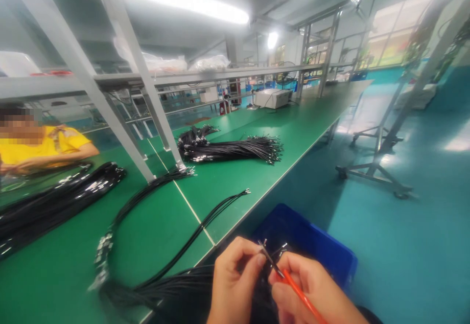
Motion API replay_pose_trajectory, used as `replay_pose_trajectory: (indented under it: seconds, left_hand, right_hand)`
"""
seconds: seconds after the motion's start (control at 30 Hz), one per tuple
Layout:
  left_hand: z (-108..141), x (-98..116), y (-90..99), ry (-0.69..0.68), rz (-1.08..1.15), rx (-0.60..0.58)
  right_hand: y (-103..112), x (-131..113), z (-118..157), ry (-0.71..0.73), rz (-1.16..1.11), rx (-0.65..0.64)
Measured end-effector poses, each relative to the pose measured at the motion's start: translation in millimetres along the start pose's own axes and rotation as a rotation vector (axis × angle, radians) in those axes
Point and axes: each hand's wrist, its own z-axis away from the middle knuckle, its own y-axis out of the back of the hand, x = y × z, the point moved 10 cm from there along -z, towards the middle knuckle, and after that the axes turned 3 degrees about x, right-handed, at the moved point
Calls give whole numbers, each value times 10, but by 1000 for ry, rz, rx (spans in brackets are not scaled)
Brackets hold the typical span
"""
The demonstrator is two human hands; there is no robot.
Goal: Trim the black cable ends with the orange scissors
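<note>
Two hands up close here, and the gap between them is tiny. Our left hand [235,275] has thumb and forefinger pinching a small silvery cable end [261,246]. Our right hand [308,285] grips an orange-handled tool [299,290] in curled fingers, with its long axis slanting up and to the left, so the dark tip sits right by the left fingertips. The cable end is nearer the left hand, just past that tip. Too blurry to tell whether the two touch, sorry.

More metal tips [284,247] poke up just beyond our right fingers, and a blue bin [323,245] sits behind and below. Black cables [179,285] run in from the left, over the edge of the green worktop [154,241], and pass behind our left hand. A thinner strand [198,231] slants away across the top, with a fat bundle [235,150] further back. The shelf posts [135,55] stand well off to the left, with a person in yellow [66,140] beyond them.
</note>
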Motion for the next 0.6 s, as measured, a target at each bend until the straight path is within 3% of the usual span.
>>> replay_pose_trajectory:
  seconds: [0.27,0.37,0.6]
  left_hand:
    - [-2,-44,-9,5,-18,0]
    - [-12,-73,8,26,-24,3]
    - [18,-62,-32,36,-23,-14]
  right_hand:
    - [60,1,46,-8,30,76]
    - [158,-9,66,95,27,171]
    - [564,-411,263,534,-49,699]
